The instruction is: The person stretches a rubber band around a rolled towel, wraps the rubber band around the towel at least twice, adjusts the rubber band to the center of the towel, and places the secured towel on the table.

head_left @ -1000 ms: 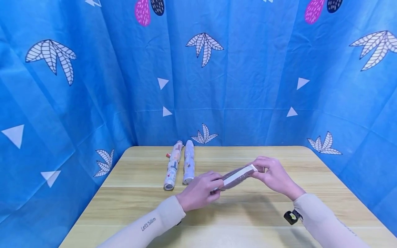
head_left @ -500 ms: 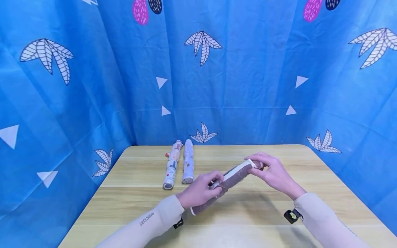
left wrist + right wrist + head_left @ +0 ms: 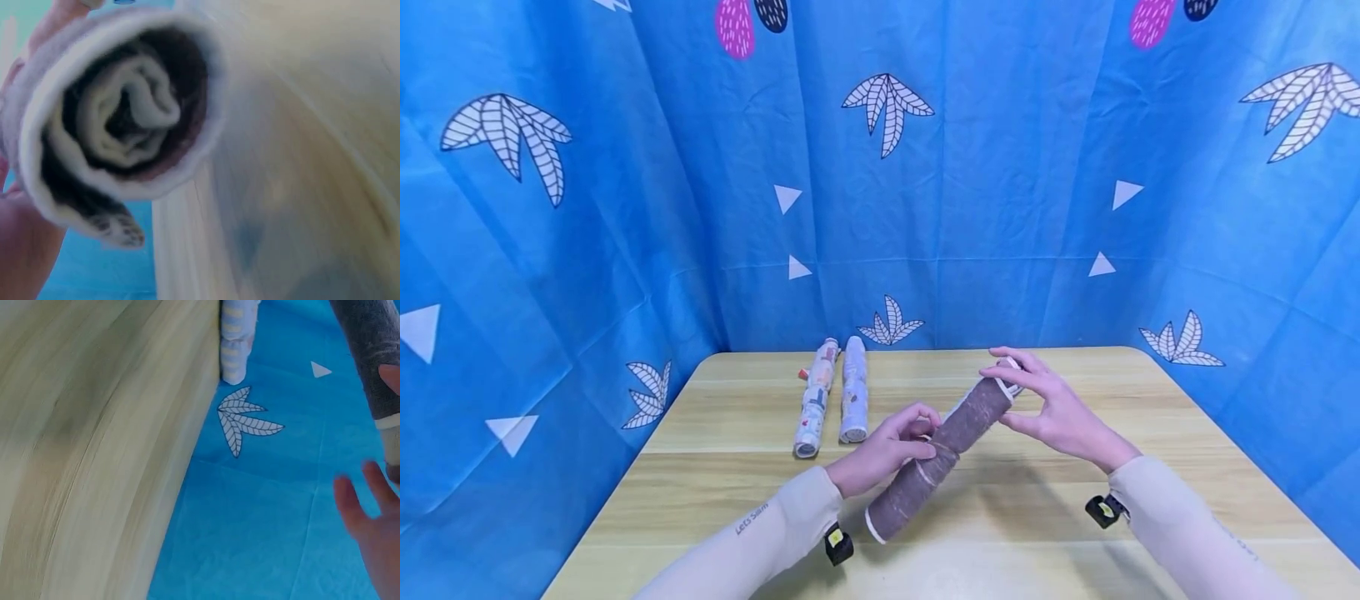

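Observation:
A brown rolled cloth with white edging (image 3: 972,414) is held slanted above the table, narrowed at its middle by a thin band. My left hand (image 3: 891,450) pinches it near that middle. Its lower end (image 3: 119,106) faces the left wrist view, showing spiral layers. Around the upper end, my right hand (image 3: 1056,408) has its fingers extended and spread; in the right wrist view the fingers (image 3: 369,500) stand apart from the roll. Whether one fingertip touches the rim cannot be told.
Two more cloth rolls, one with a colourful print (image 3: 817,400) and one pale lilac (image 3: 854,392), lie side by side at the table's back left. The wooden table (image 3: 730,517) ends at a blue patterned curtain (image 3: 985,208).
The brown roll has turned steeper, its lower end coming into view toward me. My right fingers have loosened from the upper end and spread, while my left hand keeps its hold.

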Action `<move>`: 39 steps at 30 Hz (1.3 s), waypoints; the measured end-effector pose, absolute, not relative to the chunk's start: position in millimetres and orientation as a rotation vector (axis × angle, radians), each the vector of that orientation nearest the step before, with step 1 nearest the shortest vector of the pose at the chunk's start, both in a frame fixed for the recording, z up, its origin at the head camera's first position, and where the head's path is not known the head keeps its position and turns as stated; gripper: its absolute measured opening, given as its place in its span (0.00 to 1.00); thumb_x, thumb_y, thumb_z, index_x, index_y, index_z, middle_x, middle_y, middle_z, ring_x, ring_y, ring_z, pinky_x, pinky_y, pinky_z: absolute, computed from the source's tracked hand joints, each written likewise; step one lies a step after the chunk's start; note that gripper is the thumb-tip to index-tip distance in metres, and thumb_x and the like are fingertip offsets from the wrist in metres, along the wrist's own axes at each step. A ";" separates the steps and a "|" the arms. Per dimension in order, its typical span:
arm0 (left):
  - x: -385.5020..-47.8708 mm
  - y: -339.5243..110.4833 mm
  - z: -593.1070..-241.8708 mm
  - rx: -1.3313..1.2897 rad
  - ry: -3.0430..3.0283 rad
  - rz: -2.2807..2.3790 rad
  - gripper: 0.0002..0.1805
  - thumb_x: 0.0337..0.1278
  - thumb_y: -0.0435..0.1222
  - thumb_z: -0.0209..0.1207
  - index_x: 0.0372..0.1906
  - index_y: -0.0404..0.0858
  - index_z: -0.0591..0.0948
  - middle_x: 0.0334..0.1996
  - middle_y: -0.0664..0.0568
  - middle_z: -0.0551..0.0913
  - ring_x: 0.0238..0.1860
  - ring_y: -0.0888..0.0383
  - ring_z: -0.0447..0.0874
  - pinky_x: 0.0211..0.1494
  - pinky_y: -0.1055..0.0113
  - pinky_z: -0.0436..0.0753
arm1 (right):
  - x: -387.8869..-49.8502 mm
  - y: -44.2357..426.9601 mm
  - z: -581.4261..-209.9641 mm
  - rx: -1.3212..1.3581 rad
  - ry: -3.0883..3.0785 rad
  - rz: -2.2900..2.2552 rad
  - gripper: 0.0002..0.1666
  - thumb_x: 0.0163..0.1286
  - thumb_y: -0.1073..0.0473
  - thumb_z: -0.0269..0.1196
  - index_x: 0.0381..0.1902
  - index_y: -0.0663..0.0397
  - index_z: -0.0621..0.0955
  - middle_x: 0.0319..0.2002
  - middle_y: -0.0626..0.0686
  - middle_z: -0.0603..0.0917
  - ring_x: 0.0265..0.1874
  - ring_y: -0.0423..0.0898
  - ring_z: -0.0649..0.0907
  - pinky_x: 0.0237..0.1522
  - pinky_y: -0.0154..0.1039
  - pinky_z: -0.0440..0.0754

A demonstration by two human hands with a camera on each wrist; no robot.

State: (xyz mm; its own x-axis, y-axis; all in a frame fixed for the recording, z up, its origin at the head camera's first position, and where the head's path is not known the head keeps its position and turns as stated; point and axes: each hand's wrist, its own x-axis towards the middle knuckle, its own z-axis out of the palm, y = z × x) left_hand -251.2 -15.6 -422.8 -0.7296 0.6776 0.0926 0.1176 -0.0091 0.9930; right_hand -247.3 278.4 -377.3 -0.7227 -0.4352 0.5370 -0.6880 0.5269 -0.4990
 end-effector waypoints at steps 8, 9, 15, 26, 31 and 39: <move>-244.6 -15.7 -423.4 0.928 2.081 1.682 0.15 0.66 0.37 0.60 0.54 0.45 0.71 0.51 0.50 0.82 0.48 0.57 0.83 0.50 0.60 0.82 | -244.6 279.2 -379.3 0.941 -2.401 1.130 0.21 0.60 0.66 0.73 0.49 0.42 0.85 0.49 0.48 0.84 0.48 0.40 0.79 0.43 0.38 0.84; -242.6 -14.9 -423.5 0.990 2.203 1.623 0.15 0.66 0.39 0.62 0.53 0.47 0.72 0.51 0.52 0.82 0.47 0.59 0.82 0.48 0.63 0.82 | -244.2 279.2 -379.8 0.912 -2.399 1.132 0.20 0.59 0.67 0.73 0.48 0.41 0.85 0.47 0.47 0.84 0.46 0.39 0.79 0.41 0.38 0.84; -233.7 -9.2 -425.0 1.376 2.826 1.117 0.18 0.61 0.41 0.68 0.52 0.51 0.75 0.52 0.58 0.82 0.46 0.65 0.82 0.46 0.74 0.81 | -242.2 278.7 -381.6 0.749 -2.426 1.120 0.20 0.58 0.65 0.74 0.46 0.38 0.87 0.43 0.41 0.85 0.41 0.39 0.80 0.38 0.37 0.80; -234.1 -2.3 -420.8 1.563 3.038 0.687 0.20 0.57 0.34 0.66 0.55 0.48 0.77 0.40 0.56 0.80 0.32 0.69 0.77 0.33 0.81 0.76 | -245.9 275.6 -383.4 0.598 -2.432 1.031 0.15 0.56 0.61 0.76 0.40 0.38 0.89 0.38 0.39 0.87 0.37 0.38 0.82 0.36 0.33 0.80; -234.0 1.0 -416.5 1.588 3.034 0.604 0.13 0.54 0.34 0.65 0.44 0.47 0.78 0.33 0.57 0.76 0.26 0.68 0.71 0.27 0.83 0.70 | -248.0 273.2 -385.1 0.611 -2.429 1.049 0.15 0.55 0.63 0.76 0.39 0.39 0.89 0.36 0.40 0.87 0.34 0.39 0.82 0.35 0.33 0.81; -238.4 -5.5 -418.6 1.628 2.955 0.614 0.10 0.57 0.35 0.66 0.33 0.48 0.74 0.33 0.58 0.72 0.27 0.67 0.70 0.28 0.81 0.70 | -248.3 272.7 -385.9 0.629 -2.454 1.102 0.14 0.56 0.63 0.75 0.39 0.40 0.89 0.36 0.41 0.87 0.35 0.40 0.82 0.34 0.34 0.81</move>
